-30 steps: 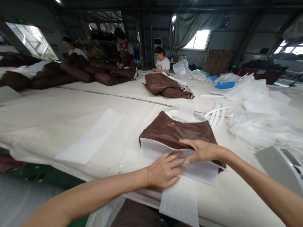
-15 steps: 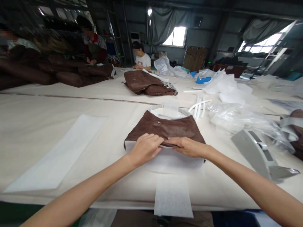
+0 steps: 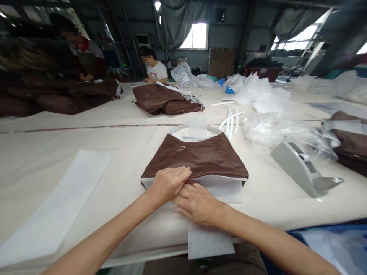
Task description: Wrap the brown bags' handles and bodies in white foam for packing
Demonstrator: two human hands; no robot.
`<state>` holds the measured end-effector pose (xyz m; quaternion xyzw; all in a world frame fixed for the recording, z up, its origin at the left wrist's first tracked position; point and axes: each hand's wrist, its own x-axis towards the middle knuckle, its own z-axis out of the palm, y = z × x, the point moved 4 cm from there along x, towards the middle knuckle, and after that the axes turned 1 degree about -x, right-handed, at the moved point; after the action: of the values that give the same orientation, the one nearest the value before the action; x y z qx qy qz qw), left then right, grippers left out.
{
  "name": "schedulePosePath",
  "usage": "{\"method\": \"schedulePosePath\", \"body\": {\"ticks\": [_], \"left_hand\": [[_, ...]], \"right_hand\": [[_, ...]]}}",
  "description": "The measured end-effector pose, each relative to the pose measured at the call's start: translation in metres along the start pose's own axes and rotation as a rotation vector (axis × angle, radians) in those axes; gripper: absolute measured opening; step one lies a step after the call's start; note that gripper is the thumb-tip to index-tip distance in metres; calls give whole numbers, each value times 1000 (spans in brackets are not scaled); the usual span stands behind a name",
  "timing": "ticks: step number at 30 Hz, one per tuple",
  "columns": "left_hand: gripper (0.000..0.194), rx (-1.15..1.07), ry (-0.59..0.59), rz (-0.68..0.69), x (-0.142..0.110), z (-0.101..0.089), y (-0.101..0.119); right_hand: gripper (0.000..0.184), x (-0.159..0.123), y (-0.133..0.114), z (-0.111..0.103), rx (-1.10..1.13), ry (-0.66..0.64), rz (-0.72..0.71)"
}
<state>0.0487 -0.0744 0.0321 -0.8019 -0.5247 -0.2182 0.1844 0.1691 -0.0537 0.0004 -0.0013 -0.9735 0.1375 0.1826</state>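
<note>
A brown handbag [image 3: 197, 156] with a short zip lies flat on the cream-covered table, its wrapped handle pointing away from me. White paper [image 3: 223, 187] covers its near bottom side. My left hand [image 3: 169, 185] is closed on the bag's near edge. Close beside it, my right hand [image 3: 199, 204] rests against the white paper with fingers stretched out; its fingertips are partly hidden by the left hand. Under my right wrist a white strip [image 3: 210, 244] hangs over the table's front edge.
A long white sheet [image 3: 60, 202] lies at left. To the right are a grey tape dispenser [image 3: 304, 168], clear plastic [image 3: 275, 131] and another brown bag [image 3: 349, 141]. White tubes [image 3: 231, 124] and more brown bags [image 3: 164, 100] lie beyond. Two people work across the table.
My right hand has left the bag's edge and moved down and left, beneath my left hand. The left hand keeps its grip on the edge. The view has turned slightly right.
</note>
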Motion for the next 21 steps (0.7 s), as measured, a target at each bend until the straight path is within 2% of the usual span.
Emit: {"method": "schedulePosePath", "body": {"ticks": [3,8,10,13,17,19,21], "left_hand": [[25,40,116,63,-11,4,8],[21,112,203,-13,-21,18,24],[21,110,228,-31,-24,24,27],[24,59,250,-67,-31,32,28],[30,-9,290,-133,-39,42,28],[31,-28,307,-158,-40,46,29],[32,-46,319,-175,-42,48,29]], "right_hand": [[40,-33,28,-8,62,-18,175],[36,-110,52,-27,165,-58,562],[35,-135,59,-34,170,-26,676],[34,-162,68,-55,238,78,757],[39,-176,95,-102,325,282,1024],[40,-168,117,-124,283,406,1108],[39,-147,146,-136,258,467,1105]]}}
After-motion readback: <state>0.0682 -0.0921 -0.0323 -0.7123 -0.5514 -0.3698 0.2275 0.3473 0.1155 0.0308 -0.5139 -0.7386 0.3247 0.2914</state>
